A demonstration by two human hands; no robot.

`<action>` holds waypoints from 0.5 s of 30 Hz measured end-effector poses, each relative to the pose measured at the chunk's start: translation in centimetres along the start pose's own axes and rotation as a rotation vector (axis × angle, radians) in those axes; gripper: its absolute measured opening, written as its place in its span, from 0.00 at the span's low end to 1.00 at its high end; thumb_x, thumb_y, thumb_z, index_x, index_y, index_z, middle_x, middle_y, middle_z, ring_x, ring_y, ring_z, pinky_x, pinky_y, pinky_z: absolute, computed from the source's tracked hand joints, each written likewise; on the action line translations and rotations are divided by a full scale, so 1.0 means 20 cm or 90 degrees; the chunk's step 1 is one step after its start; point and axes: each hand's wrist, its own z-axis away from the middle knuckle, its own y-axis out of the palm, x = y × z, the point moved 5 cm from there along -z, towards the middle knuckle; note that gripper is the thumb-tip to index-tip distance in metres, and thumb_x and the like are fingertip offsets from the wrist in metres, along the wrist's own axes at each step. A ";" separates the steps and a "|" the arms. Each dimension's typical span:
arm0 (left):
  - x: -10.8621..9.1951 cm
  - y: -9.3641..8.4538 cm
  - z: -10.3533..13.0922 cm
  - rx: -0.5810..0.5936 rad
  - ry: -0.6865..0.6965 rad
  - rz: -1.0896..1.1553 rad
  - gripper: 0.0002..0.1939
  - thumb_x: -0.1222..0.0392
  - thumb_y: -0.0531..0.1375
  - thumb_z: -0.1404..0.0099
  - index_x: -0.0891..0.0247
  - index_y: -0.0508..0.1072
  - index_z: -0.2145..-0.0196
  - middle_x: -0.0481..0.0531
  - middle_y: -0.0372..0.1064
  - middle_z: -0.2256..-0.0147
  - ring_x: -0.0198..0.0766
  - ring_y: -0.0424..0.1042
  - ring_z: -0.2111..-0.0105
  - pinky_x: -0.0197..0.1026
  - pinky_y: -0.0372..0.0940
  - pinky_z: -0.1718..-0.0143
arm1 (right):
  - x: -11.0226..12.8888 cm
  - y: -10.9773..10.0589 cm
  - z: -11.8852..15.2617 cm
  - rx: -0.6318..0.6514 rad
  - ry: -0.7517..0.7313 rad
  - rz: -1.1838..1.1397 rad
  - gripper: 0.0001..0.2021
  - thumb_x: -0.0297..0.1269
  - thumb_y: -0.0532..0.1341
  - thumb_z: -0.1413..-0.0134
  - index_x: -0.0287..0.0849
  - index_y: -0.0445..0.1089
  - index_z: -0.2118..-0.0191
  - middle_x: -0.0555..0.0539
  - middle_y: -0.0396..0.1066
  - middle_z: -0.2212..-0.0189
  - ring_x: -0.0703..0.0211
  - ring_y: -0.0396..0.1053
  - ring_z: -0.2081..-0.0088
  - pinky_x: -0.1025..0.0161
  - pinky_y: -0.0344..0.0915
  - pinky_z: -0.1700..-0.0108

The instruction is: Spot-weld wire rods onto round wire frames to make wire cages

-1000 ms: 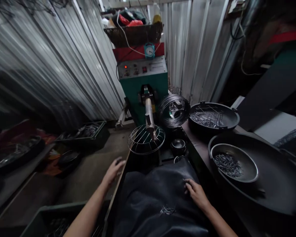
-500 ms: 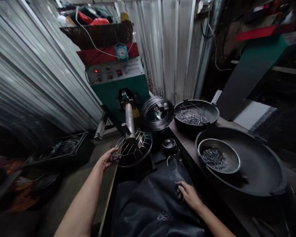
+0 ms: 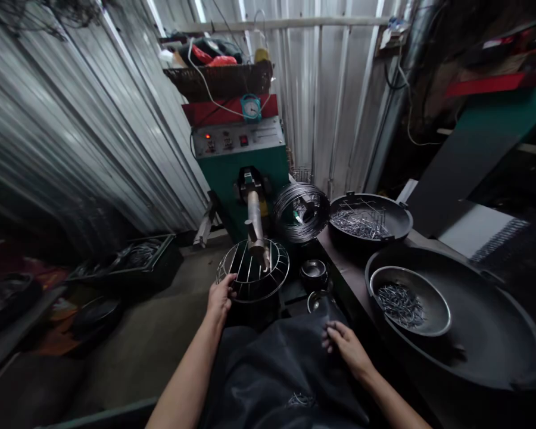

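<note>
My left hand (image 3: 221,301) is closed on the near left rim of a round wire rack (image 3: 272,294), made of rings joined by short cross wires. The rack sits around the end of a metal arm (image 3: 254,211) that juts from a green machine (image 3: 245,159). Over the dark cloth (image 3: 268,357) on my lap, my right hand (image 3: 343,344) has thumb and fingers pinched together; whatever lies between them is too small to make out. Several short bent wire pieces (image 3: 301,399) rest on the cloth below that hand.
Right of the machine hangs a wire coil (image 3: 301,213). Beyond it stand a black pan (image 3: 402,220) of wire parts and a larger pan (image 3: 486,322) holding a steel bowl (image 3: 442,322) of short wires. Small bowls (image 3: 313,269) sit beside the rack. A bin (image 3: 161,262) is at left.
My view has shifted, so the machine and pans appear farther right and lower. My left hand still grips the rack. A wire tip seen earlier at my right fingertips no longer shows clearly.
</note>
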 end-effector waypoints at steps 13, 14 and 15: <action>0.02 0.00 0.15 -0.102 0.090 0.046 0.24 0.54 0.66 0.63 0.64 0.64 0.68 0.41 0.56 0.77 0.25 0.55 0.82 0.30 0.51 0.85 | 0.33 0.72 -0.39 0.108 -0.145 0.067 0.10 0.41 0.59 0.55 0.40 0.68 0.68 0.51 0.69 0.77 0.62 0.70 0.77 0.69 0.60 0.81; 0.02 0.00 0.15 -0.102 0.094 0.046 0.25 0.54 0.66 0.63 0.64 0.63 0.67 0.41 0.55 0.76 0.25 0.55 0.82 0.30 0.51 0.85 | 0.33 0.71 -0.40 0.102 -0.145 0.083 0.09 0.40 0.58 0.54 0.40 0.68 0.68 0.51 0.69 0.77 0.62 0.69 0.77 0.69 0.60 0.81; 0.02 0.00 0.15 -0.101 0.096 0.046 0.25 0.54 0.66 0.63 0.63 0.63 0.66 0.40 0.53 0.76 0.25 0.55 0.82 0.30 0.51 0.85 | 0.33 0.71 -0.41 0.097 -0.141 0.092 0.09 0.40 0.58 0.54 0.40 0.68 0.68 0.51 0.69 0.77 0.62 0.69 0.78 0.69 0.60 0.82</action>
